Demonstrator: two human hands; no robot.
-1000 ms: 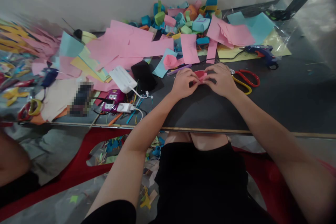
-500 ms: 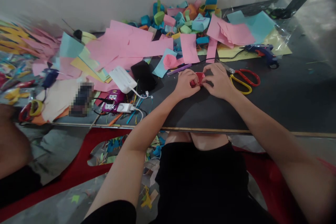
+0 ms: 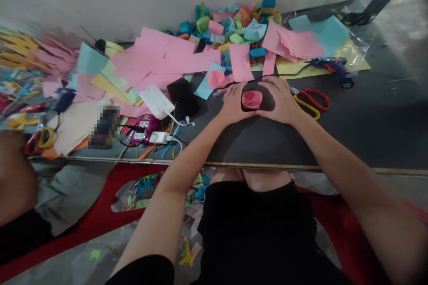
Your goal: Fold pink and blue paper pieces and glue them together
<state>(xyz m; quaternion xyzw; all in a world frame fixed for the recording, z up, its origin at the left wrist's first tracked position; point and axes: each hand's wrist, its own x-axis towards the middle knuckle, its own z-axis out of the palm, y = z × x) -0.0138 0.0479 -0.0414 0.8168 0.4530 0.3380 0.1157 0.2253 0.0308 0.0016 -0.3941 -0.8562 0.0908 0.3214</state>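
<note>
A small pink folded paper piece (image 3: 252,99) sits on the dark tabletop (image 3: 267,142) between my two hands. My left hand (image 3: 234,104) curls round its left side and my right hand (image 3: 280,100) round its right side, fingers closed against it and thumbs meeting below it. Another rolled pink paper piece (image 3: 216,78) lies just left of my left hand. Red and yellow scissors (image 3: 310,100) rest right beside my right hand.
Pink, blue and yellow paper sheets (image 3: 160,60) cover the table's back, with a heap of folded coloured pieces (image 3: 234,24) behind. A blue glue gun (image 3: 336,67) lies right. A black phone (image 3: 182,95), white power bank (image 3: 156,100) and cables lie left. Another person's limb (image 3: 15,178) shows lower left.
My hands have opened outward and moved slightly away from me, so the pink piece now shows fully between them instead of being pinched under my fingertips.
</note>
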